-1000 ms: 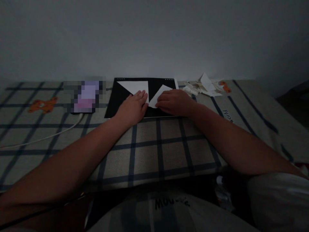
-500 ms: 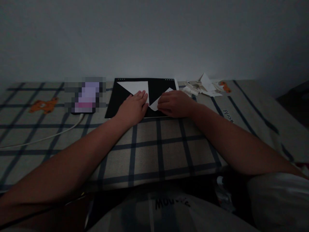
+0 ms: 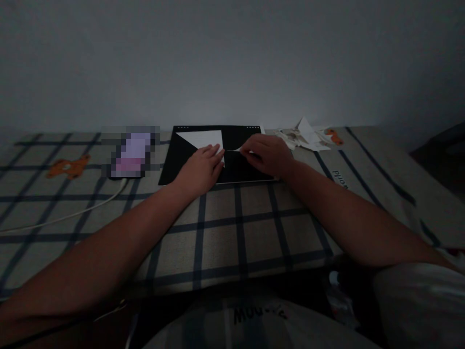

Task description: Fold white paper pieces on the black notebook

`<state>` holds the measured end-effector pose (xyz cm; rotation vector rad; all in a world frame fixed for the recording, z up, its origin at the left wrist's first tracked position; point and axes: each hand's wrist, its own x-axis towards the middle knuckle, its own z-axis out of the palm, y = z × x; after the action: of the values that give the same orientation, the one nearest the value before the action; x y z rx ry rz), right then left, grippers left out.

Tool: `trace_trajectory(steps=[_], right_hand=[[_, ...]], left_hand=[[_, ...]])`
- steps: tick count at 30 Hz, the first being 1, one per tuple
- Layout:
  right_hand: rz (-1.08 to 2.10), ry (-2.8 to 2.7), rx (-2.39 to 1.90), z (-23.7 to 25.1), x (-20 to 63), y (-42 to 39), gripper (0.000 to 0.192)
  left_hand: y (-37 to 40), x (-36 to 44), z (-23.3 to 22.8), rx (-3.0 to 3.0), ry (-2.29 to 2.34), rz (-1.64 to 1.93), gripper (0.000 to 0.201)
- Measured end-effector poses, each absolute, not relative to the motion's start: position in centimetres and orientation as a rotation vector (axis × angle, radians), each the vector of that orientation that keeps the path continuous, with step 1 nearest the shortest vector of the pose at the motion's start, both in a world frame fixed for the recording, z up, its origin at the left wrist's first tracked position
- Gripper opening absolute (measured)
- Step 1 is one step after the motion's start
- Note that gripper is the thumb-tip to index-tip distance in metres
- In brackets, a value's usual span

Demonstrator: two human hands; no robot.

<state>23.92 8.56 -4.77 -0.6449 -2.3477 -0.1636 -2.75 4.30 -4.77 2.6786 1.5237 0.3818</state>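
Observation:
A folded sheet of white paper (image 3: 203,137) lies on a black pad (image 3: 236,169), its left part forming a triangle. My left hand (image 3: 203,167) rests flat on the near right part of that triangle, fingers stretched out. On the right, my right hand (image 3: 267,152) is closed in a pinch on a narrow white flap of paper (image 3: 234,150), seen nearly edge-on and raised off the pad. The right fingertips cover part of the flap. Whether the flap joins the triangle is hard to see.
Beside the pad's right end is a pile of folded and crumpled white paper (image 3: 308,135). A phone (image 3: 131,152) with a white cable (image 3: 90,207) lies to the left. A checked cloth (image 3: 254,232) covers the table, which backs onto a grey wall (image 3: 232,58). Below the edge is a plastic bottle (image 3: 339,295).
My right hand has turned and lifted the right paper flap, which lay flatter before and now shows as a thin edge. The left hand stays on the triangle. The view has tilted slightly up.

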Motion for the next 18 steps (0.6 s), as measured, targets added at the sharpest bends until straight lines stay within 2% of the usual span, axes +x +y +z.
trace_trajectory(steps=[6, 10, 14, 18], right_hand=[[0.126, -1.871, -0.752, -4.7, 23.6, 8.7, 0.042], [0.465, -1.604, -0.808, -5.1, 23.0, 9.3, 0.049], [0.798, -1.428, -0.869, -5.5, 22.4, 10.0, 0.044], [1.045, -1.322, -0.924, -5.4, 21.6, 9.6, 0.035]], left_hand=[[4.3, -2.9, -5.1, 2.77, 1.396, 0.474, 0.054], [4.5, -3.5, -5.1, 2.748, 1.441, 0.795, 0.048], [5.0, -4.2, -4.8, 2.705, 1.318, 1.198, 0.044], [5.1, -4.5, -4.6, 2.809, 1.068, 1.326, 0.047]])
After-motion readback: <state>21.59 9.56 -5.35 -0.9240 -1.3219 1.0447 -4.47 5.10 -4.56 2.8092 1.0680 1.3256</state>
